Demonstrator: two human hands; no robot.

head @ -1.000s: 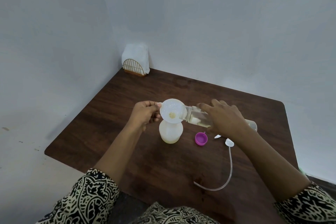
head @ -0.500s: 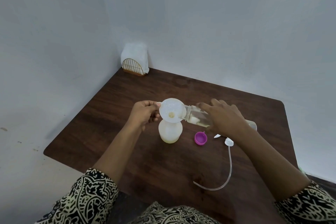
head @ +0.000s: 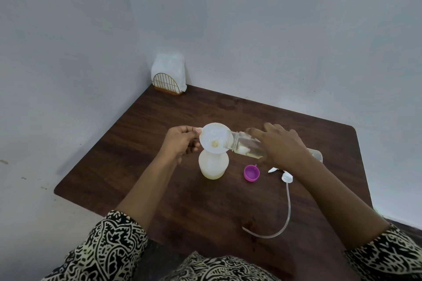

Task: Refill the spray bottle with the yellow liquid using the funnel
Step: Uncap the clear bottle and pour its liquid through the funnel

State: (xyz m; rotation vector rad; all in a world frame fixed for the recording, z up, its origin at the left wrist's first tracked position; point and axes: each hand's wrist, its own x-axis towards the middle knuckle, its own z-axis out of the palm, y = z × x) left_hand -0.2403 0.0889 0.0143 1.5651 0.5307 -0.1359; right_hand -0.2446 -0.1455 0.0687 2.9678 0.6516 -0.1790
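Fingers of the left hand (head: pixel 181 141) pinch the funnel (head: pixel 214 138) tab; the right hand (head: pixel 282 145) curls round the tipped bottle (head: pixel 245 146).

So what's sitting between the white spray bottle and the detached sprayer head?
A purple cap lies there on the table, shown in the head view.
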